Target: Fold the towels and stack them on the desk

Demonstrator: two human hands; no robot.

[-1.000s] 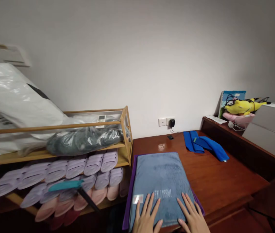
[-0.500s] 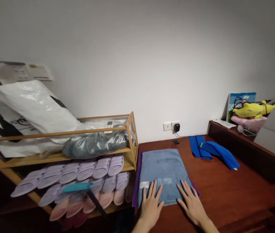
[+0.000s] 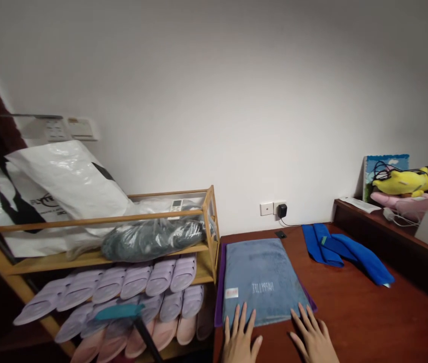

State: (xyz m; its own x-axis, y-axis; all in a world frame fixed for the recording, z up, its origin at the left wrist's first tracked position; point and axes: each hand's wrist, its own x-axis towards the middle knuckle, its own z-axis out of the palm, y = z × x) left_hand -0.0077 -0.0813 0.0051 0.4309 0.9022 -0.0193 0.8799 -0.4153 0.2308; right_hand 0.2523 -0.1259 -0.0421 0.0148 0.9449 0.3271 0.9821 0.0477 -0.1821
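Note:
A folded grey-blue towel (image 3: 261, 262) with pale "HAPPY LIFE" lettering, turned upside down, lies flat on the reddish-brown desk. It has a small white label (image 3: 232, 293) near its left edge. Purple cloth (image 3: 219, 302) sticks out from under it on both sides. My left hand (image 3: 241, 343) is palm down with fingers spread, its fingertips over the towel's near left edge. At the near right corner my right hand (image 3: 312, 338) lies the same way, fingers stretched out. Neither hand grips anything. Both wrists are outside the view.
A blue folded cloth strip (image 3: 344, 249) lies at the right on the desk (image 3: 372, 322). Left stands a wooden rack (image 3: 208, 227) with slippers (image 3: 134, 280), a white bag (image 3: 66, 181) and a plastic-wrapped bundle (image 3: 153, 239). A yellow plush toy (image 3: 406, 181) rests on the raised ledge.
Both hands have slid back toward me, from lying on the towel to its near edge. The scene sits slightly lower and further right in view.

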